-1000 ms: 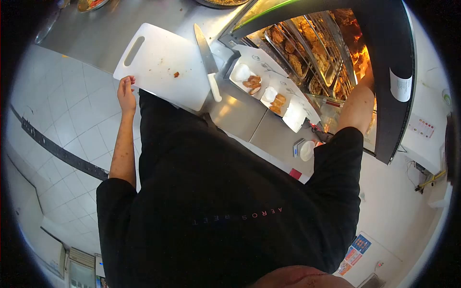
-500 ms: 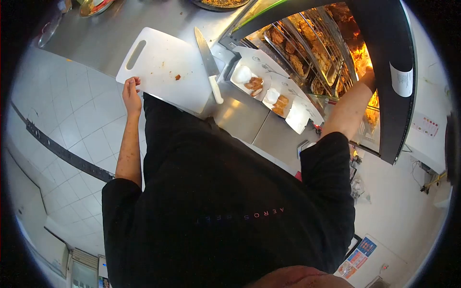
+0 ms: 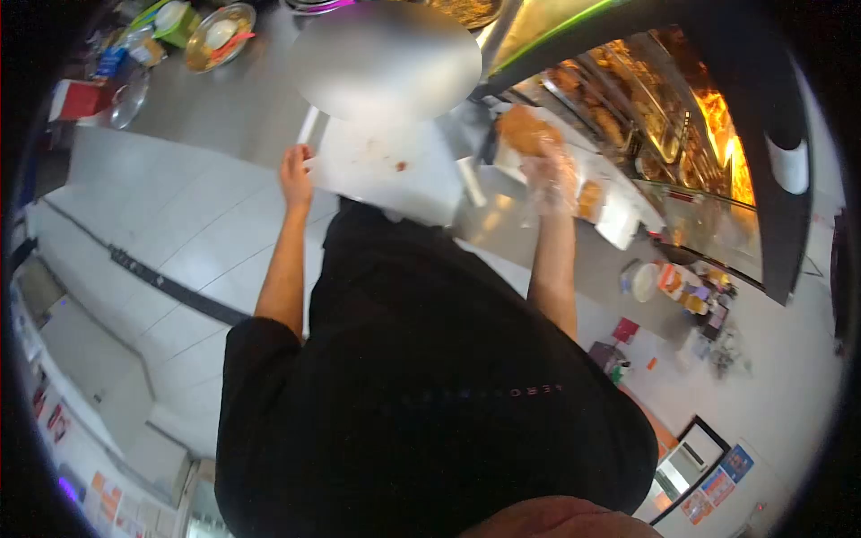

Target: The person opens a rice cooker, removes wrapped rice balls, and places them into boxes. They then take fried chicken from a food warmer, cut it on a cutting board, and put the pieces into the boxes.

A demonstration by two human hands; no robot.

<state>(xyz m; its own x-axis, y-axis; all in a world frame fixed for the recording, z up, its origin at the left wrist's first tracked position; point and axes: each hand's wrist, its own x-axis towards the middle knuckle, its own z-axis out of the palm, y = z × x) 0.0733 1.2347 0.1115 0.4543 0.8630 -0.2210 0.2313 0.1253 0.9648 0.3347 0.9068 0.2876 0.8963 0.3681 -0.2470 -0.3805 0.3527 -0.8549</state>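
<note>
My left hand (image 3: pixel 297 176) is at the near left corner of a white cutting board (image 3: pixel 381 175), its fingers curled against the edge. Brown crumbs lie on the board. A blurred oval patch hides the board's far part. My right hand (image 3: pixel 549 175), in a clear plastic glove, grips a flat golden-brown fried chicken cutlet (image 3: pixel 527 128). It holds the cutlet over an open white food box (image 3: pixel 619 222), covering part of the box. A brown food piece (image 3: pixel 588 199) shows inside. Between board and box lies a knife, its white handle (image 3: pixel 471 181) visible.
An open heated cabinet (image 3: pixel 664 108) with trays of fried food stands at the right. A metal bowl (image 3: pixel 221 38) holding food sits at the counter's far left. Several small containers (image 3: pixel 686 289) are at the right, below the cabinet.
My right hand has come out of the heated cabinet, moving left, and now carries a fried chicken cutlet over the food box. My left hand stays at the board's corner. The view has shifted.
</note>
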